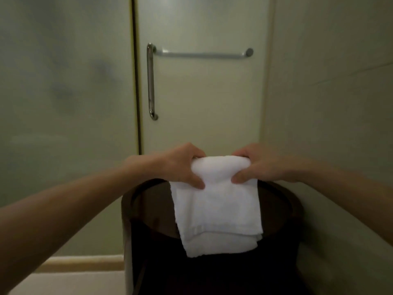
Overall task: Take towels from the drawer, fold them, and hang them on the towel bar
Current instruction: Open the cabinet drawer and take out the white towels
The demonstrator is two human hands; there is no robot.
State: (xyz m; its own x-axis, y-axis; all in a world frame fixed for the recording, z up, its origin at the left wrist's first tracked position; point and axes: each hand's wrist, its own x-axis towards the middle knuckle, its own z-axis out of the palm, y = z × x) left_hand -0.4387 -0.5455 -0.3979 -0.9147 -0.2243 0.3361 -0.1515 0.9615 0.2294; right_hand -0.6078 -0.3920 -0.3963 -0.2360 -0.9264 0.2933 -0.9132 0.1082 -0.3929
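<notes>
Room: you face two frosted glass panels, a fixed panel on the left and a door at centre, with a dark seam between them. A plain pale wall closes the right side. A beige curb runs along the foot of the glass at lower left, with light floor in front of it. The lighting is dim and the view is slightly blurred.

Surface: one dark round stool stands directly below your hands, tucked against the right wall.

Task item: one white towel, folded in several layers. It hangs from your hands over the stool top, and its lower edges are stepped. I can't tell whether it touches the stool.

Hands: both are in view with bare forearms. Your left hand grips the left end of the towel's top fold, and your right hand grips the right end. On each hand the thumb is on the near face and the fingers curl over the far side.

Hardware on the door:
- One horizontal towel bar, bare, well above the towel.
- One vertical chrome handle, whose top meets the bar's left end.
</notes>
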